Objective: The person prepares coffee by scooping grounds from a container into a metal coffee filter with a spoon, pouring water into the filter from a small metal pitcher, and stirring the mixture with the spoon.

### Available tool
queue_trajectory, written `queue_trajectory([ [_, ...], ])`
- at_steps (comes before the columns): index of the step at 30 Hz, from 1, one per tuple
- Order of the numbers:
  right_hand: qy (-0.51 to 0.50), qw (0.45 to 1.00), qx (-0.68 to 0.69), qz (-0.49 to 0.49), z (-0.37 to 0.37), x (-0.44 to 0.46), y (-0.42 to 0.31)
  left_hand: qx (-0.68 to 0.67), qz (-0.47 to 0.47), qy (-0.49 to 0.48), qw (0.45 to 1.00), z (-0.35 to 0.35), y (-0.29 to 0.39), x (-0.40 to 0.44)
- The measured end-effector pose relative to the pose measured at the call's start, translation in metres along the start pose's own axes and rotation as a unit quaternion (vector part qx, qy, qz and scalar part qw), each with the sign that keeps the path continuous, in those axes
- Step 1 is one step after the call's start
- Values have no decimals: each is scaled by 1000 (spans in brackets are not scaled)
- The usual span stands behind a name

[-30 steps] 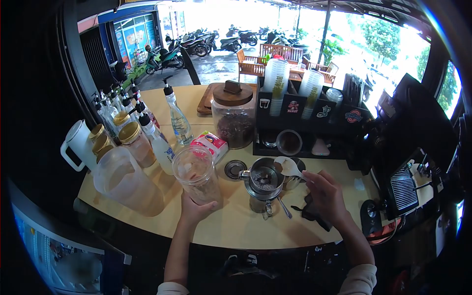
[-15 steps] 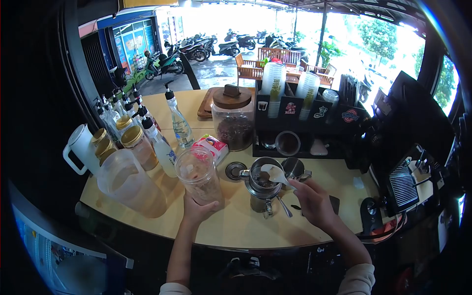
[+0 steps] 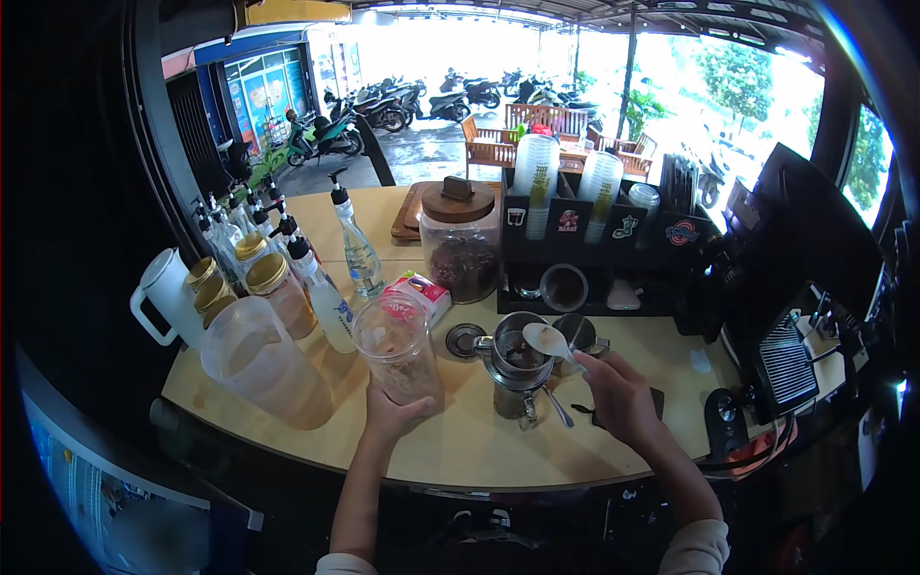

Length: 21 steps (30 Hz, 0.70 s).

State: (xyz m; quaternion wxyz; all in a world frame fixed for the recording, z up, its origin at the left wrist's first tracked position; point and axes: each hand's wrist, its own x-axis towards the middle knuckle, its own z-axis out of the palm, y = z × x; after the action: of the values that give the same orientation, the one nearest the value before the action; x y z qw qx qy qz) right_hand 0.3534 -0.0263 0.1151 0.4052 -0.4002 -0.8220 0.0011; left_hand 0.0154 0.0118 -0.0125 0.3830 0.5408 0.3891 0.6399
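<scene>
My left hand (image 3: 398, 414) is wrapped round the lower part of a clear plastic jar (image 3: 395, 356), tilted slightly, with pale brownish contents. Pinched in my right hand (image 3: 623, 395) is a white spoon (image 3: 546, 338), its bowl above the right rim of a metal coffee filter (image 3: 513, 379). Dark bits show inside the filter, which sits on a small handled cup (image 3: 511, 404). A metal pitcher (image 3: 578, 331) stands just behind the spoon. Beside the cup a small metal spoon (image 3: 559, 408) leans down to the right.
A large translucent pitcher (image 3: 264, 364), gold-lidded jars (image 3: 267, 275) and pump bottles (image 3: 359, 251) crowd the left. A round metal lid (image 3: 466, 340) lies by the filter. Behind are a pink-and-white box (image 3: 422, 295), a wooden-lidded jar (image 3: 460, 251) and a black cup organizer (image 3: 599, 264). A machine (image 3: 781, 359) stands right.
The white spoon has shifted slightly right and its bowl has turned, leaving more of the filter's inside visible. My left hand still holds the jar. The whole view has shifted a little.
</scene>
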Motion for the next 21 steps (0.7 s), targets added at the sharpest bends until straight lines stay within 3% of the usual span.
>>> queue_trajectory([
  [8, 5, 999, -30, -15, -3, 5, -8, 1, 17, -7, 1000, -3, -5, 3],
  [13, 26, 999, -29, -32, -1, 36, -28, 94, 43, 41, 994, -1, 3, -4],
  [17, 46, 986, -59, -151, 4, 79, -48, 94, 53, 66, 992, -2, 1, -8],
  [21, -2, 945, -161, -285, 21, 125, -72, 166, 74, 60, 982, -10, -6, -5],
])
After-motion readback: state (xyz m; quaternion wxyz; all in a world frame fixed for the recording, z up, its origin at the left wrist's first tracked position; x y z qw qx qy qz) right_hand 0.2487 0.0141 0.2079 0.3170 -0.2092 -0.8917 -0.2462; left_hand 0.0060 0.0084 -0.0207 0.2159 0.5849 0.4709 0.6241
